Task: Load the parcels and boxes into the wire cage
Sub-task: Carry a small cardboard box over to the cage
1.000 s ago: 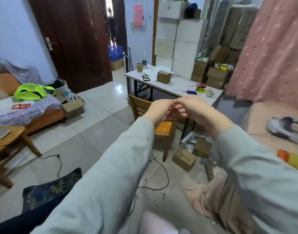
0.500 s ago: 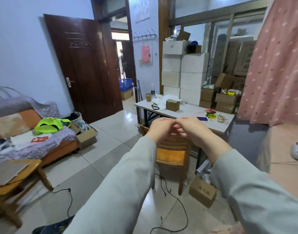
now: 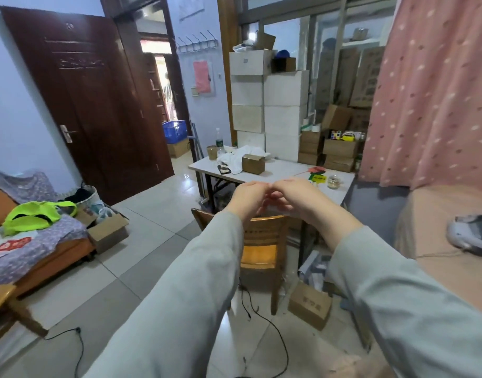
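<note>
Raising: your view has lifted; left hand [image 3: 246,199] and right hand [image 3: 294,197] stay joined
Fingers: curled together, seemingly holding nothing
Loading: not begun

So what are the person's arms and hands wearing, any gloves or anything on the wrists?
Both arms wear long, plain light grey-green sleeves with no print. The left sleeve and right sleeve end just short of the wrists. The left hand and right hand are bare: no gloves, and no watch or bracelet shows.
</note>
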